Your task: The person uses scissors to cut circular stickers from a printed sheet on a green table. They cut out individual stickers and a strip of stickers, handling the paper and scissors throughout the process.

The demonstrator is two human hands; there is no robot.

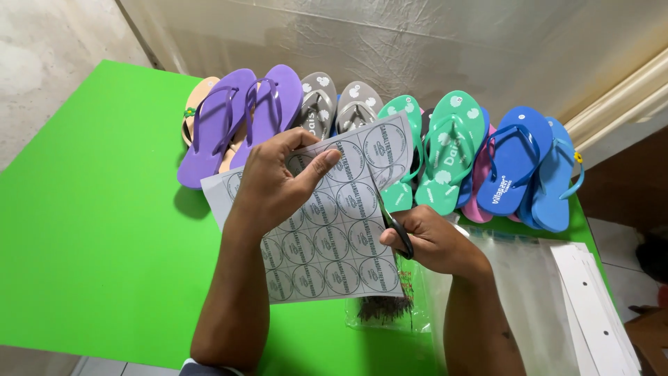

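Observation:
My left hand point(278, 182) grips a white paper sheet point(334, 237) printed with a grid of round labels, held above the green table point(90, 230). My right hand point(435, 240) is closed on black-handled scissors point(396, 226), whose blades run up into the sheet along a line between label columns. The strip right of the cut point(390, 150) bends slightly away from the rest. Under the sheet lies a small clear bag of dark pieces point(383, 310).
Several pairs of flip-flops line the table's far edge: purple point(223, 122), grey point(316, 104), green point(449, 157), pink point(480, 188) and blue point(518, 160). Clear plastic bags point(522, 278) and white card strips point(598, 306) lie at the right. A pale wall stands behind.

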